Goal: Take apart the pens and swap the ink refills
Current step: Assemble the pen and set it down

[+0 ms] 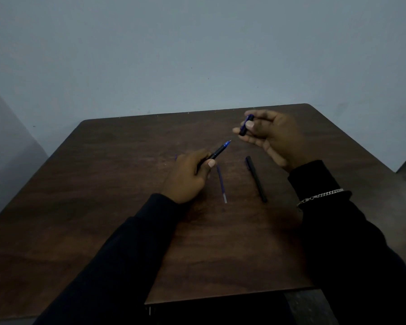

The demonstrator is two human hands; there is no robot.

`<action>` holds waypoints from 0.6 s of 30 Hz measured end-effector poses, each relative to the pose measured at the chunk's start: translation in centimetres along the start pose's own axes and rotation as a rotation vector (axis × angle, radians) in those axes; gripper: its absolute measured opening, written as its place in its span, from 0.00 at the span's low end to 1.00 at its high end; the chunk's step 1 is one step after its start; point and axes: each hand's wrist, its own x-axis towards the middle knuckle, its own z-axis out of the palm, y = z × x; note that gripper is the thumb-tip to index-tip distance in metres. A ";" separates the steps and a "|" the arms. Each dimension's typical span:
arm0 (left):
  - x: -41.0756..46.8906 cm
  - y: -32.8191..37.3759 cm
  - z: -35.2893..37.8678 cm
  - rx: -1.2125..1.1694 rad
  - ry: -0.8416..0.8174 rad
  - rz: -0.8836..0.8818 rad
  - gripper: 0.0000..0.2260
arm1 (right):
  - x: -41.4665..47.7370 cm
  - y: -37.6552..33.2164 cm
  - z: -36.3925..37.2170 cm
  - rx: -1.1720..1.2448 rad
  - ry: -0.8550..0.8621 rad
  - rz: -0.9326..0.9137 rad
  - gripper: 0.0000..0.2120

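My left hand (190, 174) grips a dark pen body (218, 151) with a blue tip that points up and right, a little above the table. My right hand (272, 137) is raised further back and right, and pinches a short blue pen cap (246, 125) between thumb and fingers. The cap and the pen tip are apart. A loose blue ink refill (221, 184) lies on the brown wooden table (127, 184) between my hands. A black capped pen (256, 179) lies to the right of the refill, at a slant.
A small blue bit (175, 157) shows just left of my left hand; what it is I cannot tell. A grey wall (197, 55) rises behind the table's far edge. Dark sleeves cover both forearms, with a silver chain bracelet (319, 197) on the right wrist.
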 end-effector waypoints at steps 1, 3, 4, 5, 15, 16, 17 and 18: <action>0.0 0.1 0.0 0.000 0.000 -0.002 0.12 | 0.0 0.2 0.4 0.026 -0.017 -0.012 0.08; 0.0 0.3 -0.2 -0.006 0.005 -0.010 0.12 | -0.2 0.7 1.1 0.032 -0.049 -0.031 0.07; 0.0 0.4 -0.3 -0.011 0.007 -0.015 0.13 | -0.3 0.9 1.3 0.024 -0.065 -0.036 0.07; 0.0 0.5 -0.3 -0.013 0.007 -0.022 0.12 | -0.4 1.0 1.5 0.013 -0.077 -0.038 0.06; -0.1 0.8 -0.5 -0.009 0.009 -0.047 0.12 | -0.4 1.0 1.5 -0.039 -0.084 -0.053 0.06; -0.1 0.8 -0.6 -0.011 0.014 -0.046 0.12 | -0.4 1.1 1.6 -0.054 -0.078 -0.063 0.06; -0.2 0.8 -0.6 -0.012 0.020 -0.042 0.13 | -0.4 1.2 1.7 -0.076 -0.068 -0.070 0.07; -0.2 0.8 -0.5 -0.014 0.025 -0.036 0.13 | -0.5 1.3 1.8 -0.100 -0.059 -0.073 0.07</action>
